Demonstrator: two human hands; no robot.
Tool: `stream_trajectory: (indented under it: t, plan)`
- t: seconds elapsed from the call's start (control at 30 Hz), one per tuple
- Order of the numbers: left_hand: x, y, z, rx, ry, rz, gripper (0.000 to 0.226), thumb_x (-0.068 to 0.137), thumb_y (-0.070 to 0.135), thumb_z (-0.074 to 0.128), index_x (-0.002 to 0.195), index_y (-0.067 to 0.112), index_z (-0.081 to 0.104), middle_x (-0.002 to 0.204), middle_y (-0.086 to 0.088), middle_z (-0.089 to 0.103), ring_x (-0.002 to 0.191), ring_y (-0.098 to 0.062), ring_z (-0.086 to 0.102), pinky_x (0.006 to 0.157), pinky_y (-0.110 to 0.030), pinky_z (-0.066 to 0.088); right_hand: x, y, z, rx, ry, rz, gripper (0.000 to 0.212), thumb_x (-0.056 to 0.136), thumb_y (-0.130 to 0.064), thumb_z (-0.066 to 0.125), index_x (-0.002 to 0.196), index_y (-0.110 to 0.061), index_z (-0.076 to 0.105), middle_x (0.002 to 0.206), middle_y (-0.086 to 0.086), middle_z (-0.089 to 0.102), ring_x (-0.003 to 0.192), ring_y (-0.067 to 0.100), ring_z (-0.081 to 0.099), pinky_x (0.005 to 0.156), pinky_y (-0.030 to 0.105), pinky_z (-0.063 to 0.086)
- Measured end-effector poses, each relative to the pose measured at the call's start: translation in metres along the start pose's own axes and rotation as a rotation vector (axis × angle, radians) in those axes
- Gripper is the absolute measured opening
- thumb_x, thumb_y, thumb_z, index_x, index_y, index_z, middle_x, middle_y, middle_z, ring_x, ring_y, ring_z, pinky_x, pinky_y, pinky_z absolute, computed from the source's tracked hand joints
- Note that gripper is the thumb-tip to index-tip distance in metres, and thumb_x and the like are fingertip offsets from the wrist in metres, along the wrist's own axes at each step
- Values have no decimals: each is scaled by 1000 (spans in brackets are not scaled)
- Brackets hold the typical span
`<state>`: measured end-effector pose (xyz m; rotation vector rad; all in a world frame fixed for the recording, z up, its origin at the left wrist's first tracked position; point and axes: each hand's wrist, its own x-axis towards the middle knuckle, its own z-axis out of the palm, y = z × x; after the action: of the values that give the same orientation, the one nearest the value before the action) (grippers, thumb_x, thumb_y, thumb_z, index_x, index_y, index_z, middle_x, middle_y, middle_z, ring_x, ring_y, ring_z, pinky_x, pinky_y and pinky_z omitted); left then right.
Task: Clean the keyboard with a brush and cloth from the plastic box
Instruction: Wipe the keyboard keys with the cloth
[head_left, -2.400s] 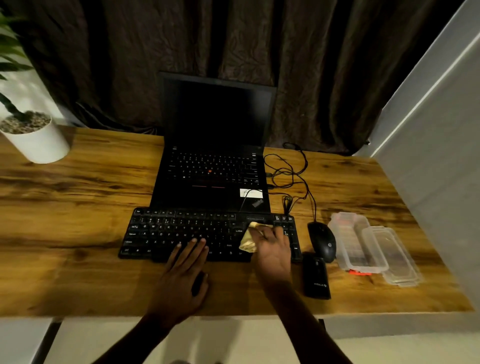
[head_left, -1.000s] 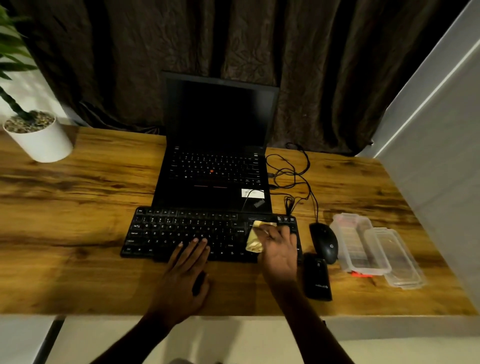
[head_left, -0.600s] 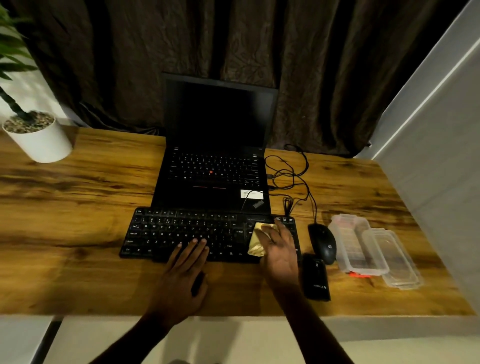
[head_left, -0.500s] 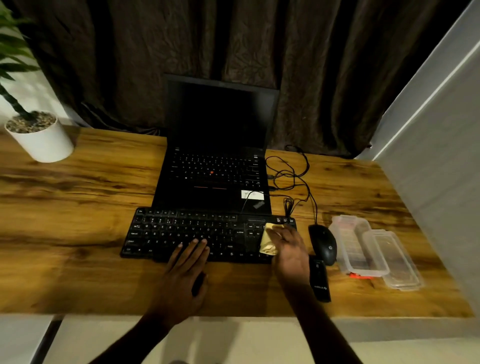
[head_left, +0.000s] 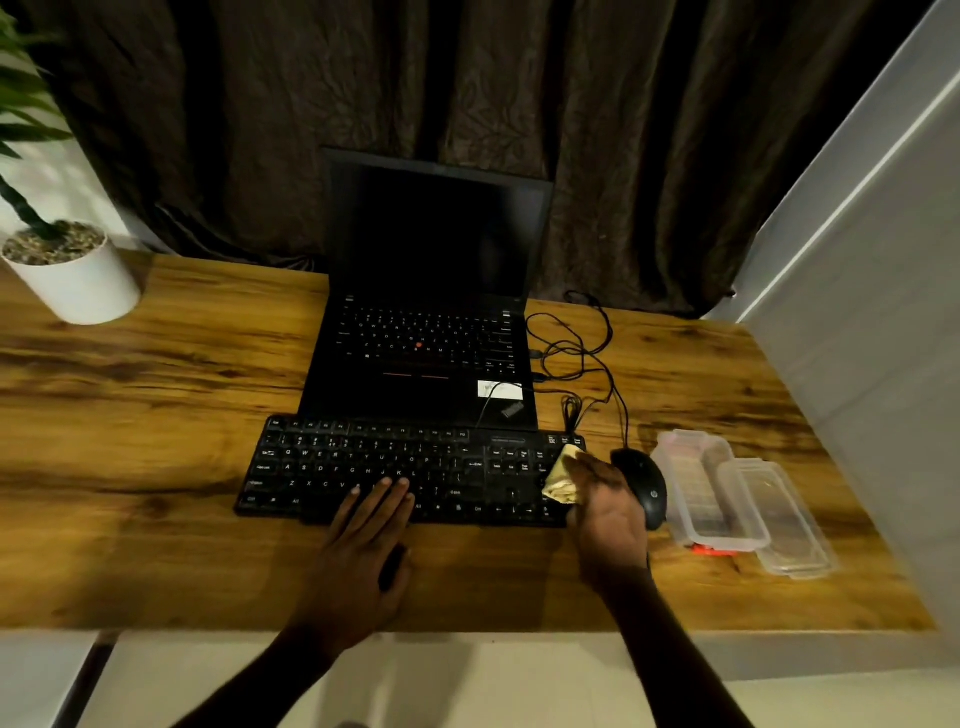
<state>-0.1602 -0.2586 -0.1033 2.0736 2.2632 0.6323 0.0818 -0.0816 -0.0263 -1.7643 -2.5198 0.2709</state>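
A black keyboard (head_left: 395, 467) lies on the wooden desk in front of an open laptop. My left hand (head_left: 358, 551) lies flat, its straight fingers resting on the keyboard's front middle keys. My right hand (head_left: 605, 512) holds a folded yellowish cloth (head_left: 561, 478) against the keyboard's right end. The clear plastic box (head_left: 701, 488) stands open to the right of the mouse, its lid (head_left: 784, 525) beside it. Something small and orange-red (head_left: 714, 550) pokes out at the box's front edge; I cannot tell if it is the brush.
A black laptop (head_left: 431, 332) stands behind the keyboard. A black mouse (head_left: 644, 486) sits right beside my right hand, with cables (head_left: 576, 358) coiled behind it. A white plant pot (head_left: 72, 275) is at the far left. A grey wall panel (head_left: 857, 332) bounds the desk's right side.
My right hand has slid the cloth rightward along the keyboard, from right of centre to the right end near the mouse. My left hand has stayed in place.
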Motion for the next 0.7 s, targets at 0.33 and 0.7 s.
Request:
stream_trajectory:
  t: [0.33,0.7]
  plan:
    - [0,-1,0,3,12,9,60,98,44,38,148,11,41,160,-4,30,150,-21,23,118,-49,23,-3,-28,2,-26,-86,-23,56,96,-14,51,149,-24,36,141,7,45,120,19,52,101,31,49]
    - [-1,-1,2,11,2,-2,61,101,47,26,148,12,41,160,-4,30,149,-21,23,119,-49,22,-3,-26,-3,-6,-90,28,45,98,-15,50,142,-20,42,136,6,50,117,17,54,99,29,49]
